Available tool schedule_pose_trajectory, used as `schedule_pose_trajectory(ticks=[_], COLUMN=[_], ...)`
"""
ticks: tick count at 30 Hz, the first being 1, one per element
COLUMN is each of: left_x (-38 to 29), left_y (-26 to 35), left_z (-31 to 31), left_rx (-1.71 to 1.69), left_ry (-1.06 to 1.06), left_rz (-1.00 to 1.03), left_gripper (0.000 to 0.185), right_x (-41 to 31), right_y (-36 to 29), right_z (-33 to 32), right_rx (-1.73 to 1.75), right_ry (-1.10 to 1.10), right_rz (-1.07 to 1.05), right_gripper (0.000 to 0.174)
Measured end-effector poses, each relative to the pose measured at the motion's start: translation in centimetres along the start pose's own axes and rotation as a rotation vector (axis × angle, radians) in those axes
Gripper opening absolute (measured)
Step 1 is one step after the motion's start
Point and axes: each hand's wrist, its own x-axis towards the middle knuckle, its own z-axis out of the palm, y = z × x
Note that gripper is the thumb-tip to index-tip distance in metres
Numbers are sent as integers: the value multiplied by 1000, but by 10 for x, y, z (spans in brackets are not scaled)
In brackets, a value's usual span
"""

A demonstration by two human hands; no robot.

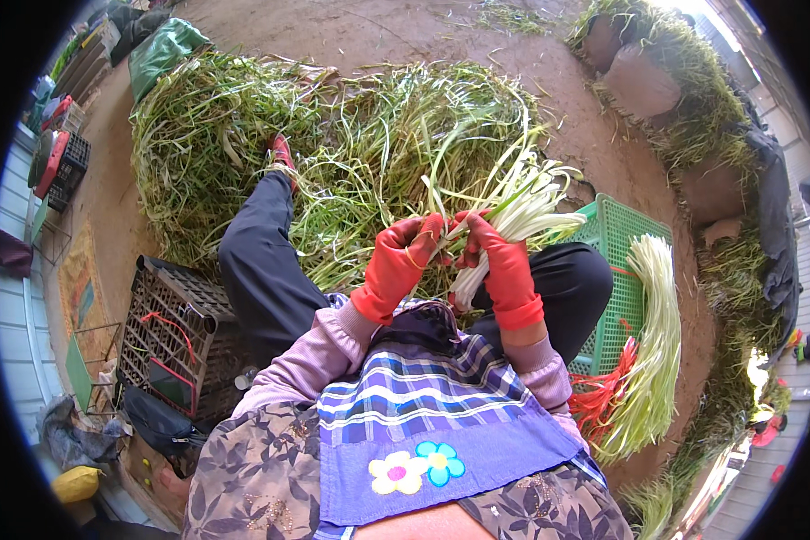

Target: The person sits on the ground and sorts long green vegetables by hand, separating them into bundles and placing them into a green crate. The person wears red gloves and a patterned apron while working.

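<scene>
Both my hands wear red rubber gloves and meet in front of my lap. My right hand (496, 260) is closed around a bunch of pale leafy stalks, apparently blanched chives (530, 202), whose white ends fan out to the upper right. My left hand (405, 260) pinches a few thin leaves at the bunch's near side; the fingertips of both hands nearly touch. A thin yellowish band (415, 258) lies on the left glove. Beneath and beyond my hands spreads a large heap of green leaves (378, 135).
A green plastic crate (631, 216) stands at my right, with a long bundle of pale stalks (655, 337) and red ties (607, 388) on it. A dark plastic crate (196, 324) at my left bears a phone (172, 386). Leaf-covered sacks (641, 81) line the right side.
</scene>
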Motion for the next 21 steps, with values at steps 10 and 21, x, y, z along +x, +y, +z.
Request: schedule_pose_trajectory(ticks=[10,21], left_x=[6,2], left_y=[-7,-7], left_z=[0,-13], left_rx=[-34,-474], left_ry=[-20,-285], left_rz=[-25,-593], left_gripper=[29,47], right_x=[3,11], right_y=[1,-6], right_z=[-14,-22], right_rx=[105,39], right_ry=[-1,-157], right_rz=[3,-23], right_gripper=[19,28])
